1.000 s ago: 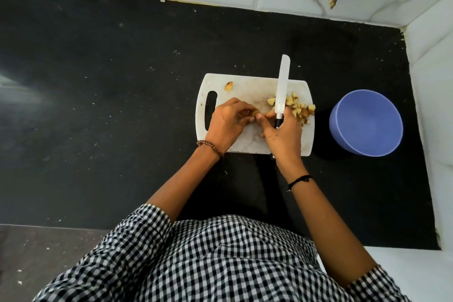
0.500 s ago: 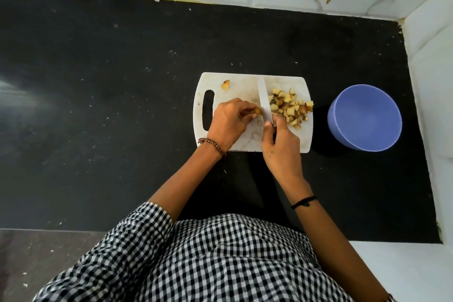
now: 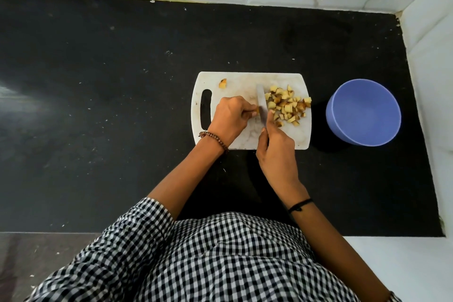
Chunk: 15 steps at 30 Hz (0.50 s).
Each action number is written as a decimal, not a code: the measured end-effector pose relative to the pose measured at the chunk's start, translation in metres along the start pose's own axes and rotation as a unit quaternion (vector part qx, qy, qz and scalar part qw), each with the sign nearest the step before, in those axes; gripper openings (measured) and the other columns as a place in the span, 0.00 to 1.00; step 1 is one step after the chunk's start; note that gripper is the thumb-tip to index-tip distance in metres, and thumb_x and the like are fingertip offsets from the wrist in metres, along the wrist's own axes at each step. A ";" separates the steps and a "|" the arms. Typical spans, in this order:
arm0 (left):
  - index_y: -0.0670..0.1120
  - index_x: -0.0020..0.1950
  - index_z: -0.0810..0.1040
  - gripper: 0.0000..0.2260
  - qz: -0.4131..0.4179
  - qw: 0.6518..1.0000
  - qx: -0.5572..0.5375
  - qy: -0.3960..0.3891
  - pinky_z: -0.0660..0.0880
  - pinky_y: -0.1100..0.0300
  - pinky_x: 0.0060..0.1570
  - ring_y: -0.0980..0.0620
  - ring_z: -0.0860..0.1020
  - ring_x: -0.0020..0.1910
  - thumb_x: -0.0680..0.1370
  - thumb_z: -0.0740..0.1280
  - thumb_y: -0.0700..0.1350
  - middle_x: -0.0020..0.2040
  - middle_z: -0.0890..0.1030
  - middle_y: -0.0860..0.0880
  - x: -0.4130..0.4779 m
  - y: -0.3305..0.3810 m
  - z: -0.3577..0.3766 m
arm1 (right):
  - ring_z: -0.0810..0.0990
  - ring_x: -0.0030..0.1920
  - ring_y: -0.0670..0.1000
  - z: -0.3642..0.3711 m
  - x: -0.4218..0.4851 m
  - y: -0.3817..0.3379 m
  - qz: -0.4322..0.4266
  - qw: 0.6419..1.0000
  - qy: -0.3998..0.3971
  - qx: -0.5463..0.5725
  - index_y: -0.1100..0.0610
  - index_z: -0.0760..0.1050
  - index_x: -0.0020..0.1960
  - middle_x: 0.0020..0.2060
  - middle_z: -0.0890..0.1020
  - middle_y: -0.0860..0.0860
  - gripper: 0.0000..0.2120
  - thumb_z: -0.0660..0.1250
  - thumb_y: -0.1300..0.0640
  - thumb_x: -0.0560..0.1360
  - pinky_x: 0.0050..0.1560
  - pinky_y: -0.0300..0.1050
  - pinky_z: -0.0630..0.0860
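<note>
A small piece (image 3: 255, 111) is pinched by the left hand (image 3: 229, 117) on the board (image 3: 245, 79), touching the knife (image 3: 261, 103), whose handle is clasped in the right hand (image 3: 277, 147). The piece is judged light, firm and slippery on its cut faces; it is best held at the end away from the blade, fingertips tucked. A second ago the blade was laid flatter over the dice (image 3: 286, 105); now it is set against the piece.

Head-worn view, steeply down, close
</note>
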<state>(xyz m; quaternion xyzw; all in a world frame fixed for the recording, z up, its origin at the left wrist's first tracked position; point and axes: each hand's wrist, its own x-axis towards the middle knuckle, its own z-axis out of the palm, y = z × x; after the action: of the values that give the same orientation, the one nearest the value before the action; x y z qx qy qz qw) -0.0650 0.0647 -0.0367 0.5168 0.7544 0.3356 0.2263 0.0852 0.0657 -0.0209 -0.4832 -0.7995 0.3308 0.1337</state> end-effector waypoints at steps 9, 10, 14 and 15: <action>0.42 0.46 0.86 0.05 0.014 0.999 0.048 0.019 0.80 0.51 0.40 0.46 0.81 0.39 0.72 0.72 0.35 0.42 0.83 0.45 0.001 -0.006 0.009 | 0.71 0.30 0.40 -0.005 0.006 0.003 0.020 0.999 -0.005 0.037 0.60 0.59 0.79 0.30 0.70 0.44 0.25 0.58 0.63 0.83 0.34 0.23 0.65; 0.42 0.46 0.86 0.05 0.015 0.999 0.049 0.020 0.80 0.51 0.40 0.46 0.81 0.39 0.72 0.72 0.35 0.42 0.83 0.45 0.001 -0.006 0.009 | 0.71 0.31 0.40 -0.004 0.007 0.003 0.017 0.999 -0.005 0.035 0.60 0.59 0.79 0.30 0.70 0.44 0.25 0.58 0.63 0.83 0.34 0.23 0.65; 0.42 0.47 0.85 0.06 0.021 0.999 0.043 0.023 0.80 0.50 0.40 0.46 0.81 0.39 0.72 0.72 0.35 0.42 0.83 0.45 0.000 -0.005 0.009 | 0.72 0.34 0.42 0.003 0.022 0.001 0.002 1.000 -0.005 0.030 0.59 0.57 0.80 0.36 0.75 0.50 0.26 0.58 0.61 0.83 0.39 0.29 0.66; 0.42 0.47 0.85 0.06 0.021 0.999 0.040 0.023 0.80 0.50 0.40 0.46 0.82 0.39 0.72 0.72 0.36 0.42 0.84 0.45 -0.001 -0.004 0.008 | 0.73 0.36 0.46 0.005 0.026 0.001 -0.001 1.000 -0.004 0.027 0.59 0.57 0.80 0.39 0.77 0.52 0.26 0.58 0.60 0.84 0.41 0.31 0.67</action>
<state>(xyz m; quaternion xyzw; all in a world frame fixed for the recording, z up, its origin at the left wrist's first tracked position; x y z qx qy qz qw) -0.0620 0.0652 -0.0448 0.5335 0.7613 0.3210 0.1810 0.0702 0.0865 -0.0275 -0.4776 -0.7910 0.3542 0.1440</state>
